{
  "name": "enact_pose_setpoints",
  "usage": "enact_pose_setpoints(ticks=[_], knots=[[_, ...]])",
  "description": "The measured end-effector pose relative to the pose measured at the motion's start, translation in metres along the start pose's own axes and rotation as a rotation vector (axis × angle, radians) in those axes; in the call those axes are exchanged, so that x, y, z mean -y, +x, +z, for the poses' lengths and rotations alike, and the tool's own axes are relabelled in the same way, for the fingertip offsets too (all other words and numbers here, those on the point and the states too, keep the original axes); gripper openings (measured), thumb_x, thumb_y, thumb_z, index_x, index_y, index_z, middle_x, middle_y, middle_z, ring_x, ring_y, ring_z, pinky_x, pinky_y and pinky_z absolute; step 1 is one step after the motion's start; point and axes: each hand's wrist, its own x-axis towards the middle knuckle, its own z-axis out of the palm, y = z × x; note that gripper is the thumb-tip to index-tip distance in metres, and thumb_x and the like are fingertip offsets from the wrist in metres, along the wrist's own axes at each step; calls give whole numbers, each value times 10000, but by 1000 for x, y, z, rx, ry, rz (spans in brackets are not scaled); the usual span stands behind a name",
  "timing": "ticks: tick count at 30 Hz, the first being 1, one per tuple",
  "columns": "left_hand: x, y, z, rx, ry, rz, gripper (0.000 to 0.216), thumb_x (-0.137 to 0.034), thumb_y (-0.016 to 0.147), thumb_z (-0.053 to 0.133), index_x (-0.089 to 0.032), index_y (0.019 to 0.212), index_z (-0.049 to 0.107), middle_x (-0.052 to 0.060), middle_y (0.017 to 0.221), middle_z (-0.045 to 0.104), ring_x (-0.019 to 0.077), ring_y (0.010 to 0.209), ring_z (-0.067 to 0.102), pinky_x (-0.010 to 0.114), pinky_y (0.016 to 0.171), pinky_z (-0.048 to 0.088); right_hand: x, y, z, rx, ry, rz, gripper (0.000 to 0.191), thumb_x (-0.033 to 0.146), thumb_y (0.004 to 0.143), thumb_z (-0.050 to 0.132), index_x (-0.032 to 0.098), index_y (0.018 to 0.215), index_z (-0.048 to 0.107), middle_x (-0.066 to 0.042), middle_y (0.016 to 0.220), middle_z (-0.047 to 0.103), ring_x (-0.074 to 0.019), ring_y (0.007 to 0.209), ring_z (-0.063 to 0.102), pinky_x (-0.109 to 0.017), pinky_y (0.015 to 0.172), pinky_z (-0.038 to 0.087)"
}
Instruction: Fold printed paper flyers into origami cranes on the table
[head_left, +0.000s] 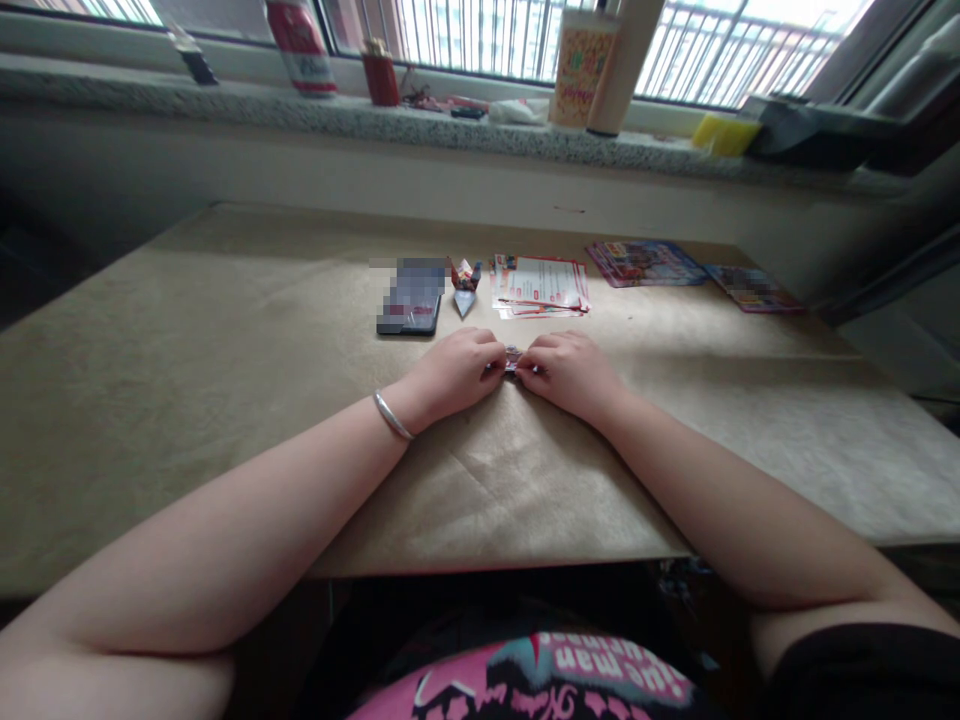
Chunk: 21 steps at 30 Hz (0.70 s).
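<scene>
Both hands meet at the middle of the table (315,490), pinching a small piece of folded paper (513,362) between them. My left hand (463,368), with a silver bangle on its wrist, grips the paper's left end. The right end is in the fingertips of my right hand (564,370). Most of the paper is hidden by the fingers, so its full shape does not show. Just beyond the left hand stands a folded paper crane (465,287), patterned on top with a pale pointed end towards me.
A dark phone (411,300) lies left of the crane. To its right are a stack of printed sheets (544,282) and colourful cards (646,262), with more cards (754,288) further right. A can (301,48), a red lighter (380,75) and a cup (581,70) stand on the windowsill.
</scene>
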Motion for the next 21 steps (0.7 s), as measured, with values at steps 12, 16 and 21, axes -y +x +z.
enact_pose_setpoints(ticks=[12,16,21], knots=[[1,6,4,33,-93,-171,230,-324,913,624,-154,782,707,53,776,653,153,708,570,269,647,417,-8,6,8,43,164,149,176,275,865,623,188,723,679,-59,761,665,-182,741,556,-308,696,386],[4,8,7,44,-96,-198,234,-336,906,620,-163,783,718,47,758,653,157,698,571,273,629,405,-12,7,10,37,177,164,201,291,871,626,183,709,671,-52,747,664,-174,733,556,-301,683,371],[3,9,7,63,-63,-217,218,-329,897,615,-168,787,711,44,755,656,166,698,572,280,625,401,-14,7,11,47,217,226,231,332,869,641,189,691,674,-31,715,666,-147,674,546,-281,628,342]])
